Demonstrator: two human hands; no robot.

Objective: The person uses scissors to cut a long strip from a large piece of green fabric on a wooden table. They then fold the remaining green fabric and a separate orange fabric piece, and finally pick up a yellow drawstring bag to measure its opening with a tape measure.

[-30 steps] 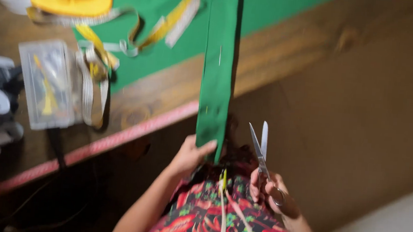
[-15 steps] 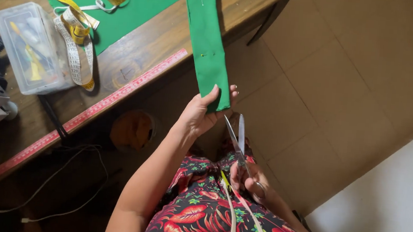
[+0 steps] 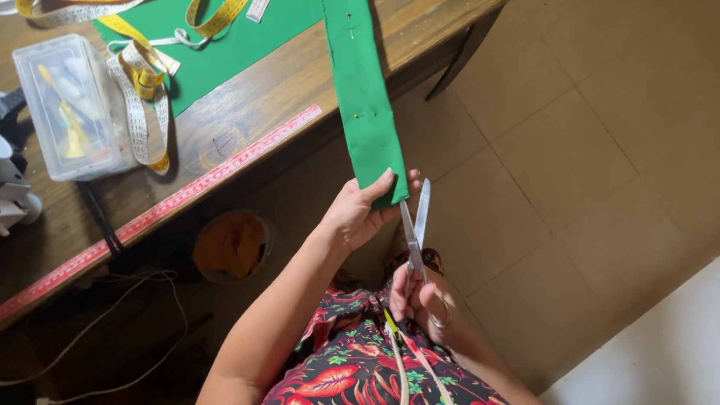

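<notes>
The green cloth strip (image 3: 360, 81) lies on the wooden table (image 3: 235, 144) and hangs down over its edge; the low end hangs in the air in front of you; two small pins sit in the strip higher up. Your left hand (image 3: 359, 215) pinches that low end, with the thumb on top of the cloth and the fingers curled under it. The scissors (image 3: 415, 229) are just to the right of the end, almost touching the corner; their blades are spread a little and point up. Your right hand (image 3: 417, 299) holds the scissors by the loops, fingers closed around them. I think the cut has not started yet; the cloth edge looks whole and no blade is in it. Farther off on the table lie a yellow tape measure (image 3: 149, 80) and a clear plastic box (image 3: 73, 108).
</notes>
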